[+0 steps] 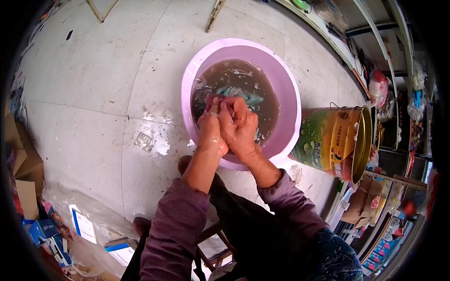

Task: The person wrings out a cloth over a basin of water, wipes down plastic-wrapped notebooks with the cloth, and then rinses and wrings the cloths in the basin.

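Observation:
A pink plastic basin [290, 100] holds murky grey-brown water [262, 79] with bubbles and splashes on its surface. My left hand [211, 125] and my right hand [240, 122] are pressed together over the near half of the water, both wet. Their fingers are closed on a wet cloth, whose reddish part [213, 99] shows at the fingertips. A teal piece of cloth [246, 97] lies in the water just beyond my knuckles. Whether the reddish and teal parts belong to one cloth, I cannot tell. Most of it is hidden by the hands and the water.
A green and yellow metal bucket [330, 140] stands close to the basin's right side. Shelves with packaged goods [389, 89] line the right. Cardboard boxes [29, 164] and clear plastic wrap [89, 210] lie at the left. The tiled floor [84, 70] has a wet patch [154, 133].

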The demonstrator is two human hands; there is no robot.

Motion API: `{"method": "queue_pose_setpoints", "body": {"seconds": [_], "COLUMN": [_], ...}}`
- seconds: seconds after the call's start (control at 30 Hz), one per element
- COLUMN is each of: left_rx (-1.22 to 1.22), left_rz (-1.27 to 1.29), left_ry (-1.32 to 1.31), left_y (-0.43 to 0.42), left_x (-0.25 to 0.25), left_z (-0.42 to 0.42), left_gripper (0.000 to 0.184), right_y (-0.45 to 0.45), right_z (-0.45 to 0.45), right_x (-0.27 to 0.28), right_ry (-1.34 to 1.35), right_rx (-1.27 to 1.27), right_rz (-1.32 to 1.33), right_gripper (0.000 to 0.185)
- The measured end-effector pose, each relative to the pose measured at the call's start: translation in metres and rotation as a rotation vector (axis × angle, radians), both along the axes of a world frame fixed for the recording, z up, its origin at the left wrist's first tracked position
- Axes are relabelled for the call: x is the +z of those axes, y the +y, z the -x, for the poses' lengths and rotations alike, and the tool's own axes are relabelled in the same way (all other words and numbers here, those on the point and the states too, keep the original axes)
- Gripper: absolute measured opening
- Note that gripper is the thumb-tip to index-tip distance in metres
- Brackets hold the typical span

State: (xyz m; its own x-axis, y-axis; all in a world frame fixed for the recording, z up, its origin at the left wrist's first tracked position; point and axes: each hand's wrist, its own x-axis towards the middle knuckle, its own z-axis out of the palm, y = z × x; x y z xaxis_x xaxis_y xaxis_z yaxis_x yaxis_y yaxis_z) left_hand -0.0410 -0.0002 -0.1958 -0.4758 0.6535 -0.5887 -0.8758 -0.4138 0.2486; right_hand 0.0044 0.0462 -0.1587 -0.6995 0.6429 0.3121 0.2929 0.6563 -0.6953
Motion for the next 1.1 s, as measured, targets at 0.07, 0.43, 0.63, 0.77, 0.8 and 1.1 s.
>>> {"method": "queue_pose_setpoints", "body": {"seconds": [0.07,0.43,0.63,0.77,0.8,1.1], "left_rx": [-0.003,-0.067,-0.088,0.01,0.033,0.0], "left_rz": [0.045,-0.112,-0.146,-0.131,-0.139,-0.287], "left_ry": [-0.011,-0.1,-0.106,-0.11,-0.13,-0.208], "left_y": [0.004,-0.005,-0.014,-0.014,-0.015,-0.006], "left_x": [0.004,0.024,0.015,0.018,0.022,0.02], "left_z": [0.004,-0.016,-0.01,-0.011,-0.009,-0.009], "left_gripper": [0.021,0.035,0.043,0.043,0.041,0.034], "right_y": [0.003,0.045,0.058,0.04,0.03,0.012], "right_z": [0.007,-0.009,-0.019,-0.014,-0.013,-0.009], "right_x": [0.005,-0.018,-0.01,0.014,0.025,0.02], "right_ry": [-0.034,0.295,0.335,0.366,0.331,0.155], "right_rx": [-0.092,-0.236,-0.071,-0.106,-0.099,0.354], "right_rz": [0.056,1.598,1.614,1.063,0.809,-0.084], "right_gripper": [0.009,0.042,0.033,0.022,0.024,0.021]}}
